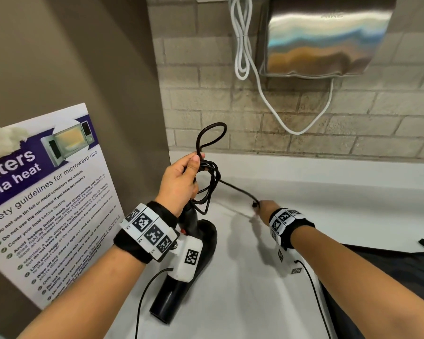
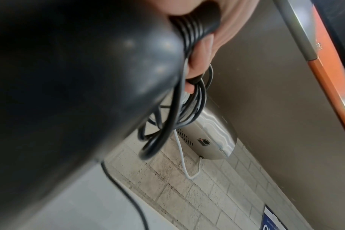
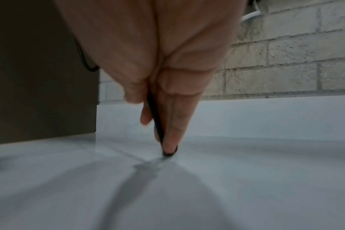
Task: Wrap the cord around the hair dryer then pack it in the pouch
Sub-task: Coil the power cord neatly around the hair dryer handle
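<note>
black rigid hair dryer (image 1: 194,255) is hanging from the left hand (image 1: 179,182) gripping its handle and limp looped black cord (image 1: 207,182), while the right hand (image 1: 267,210) is pinching the cord's free end, the best hold.

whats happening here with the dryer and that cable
A person is winding up a black hair dryer. The left hand grips its handle together with several gathered loops of the cord. The right hand pinches the cord's free end low over the white counter, pulling that stretch out to the side. A dark pouch lies at the right edge, with the dryer not yet in it.
</note>
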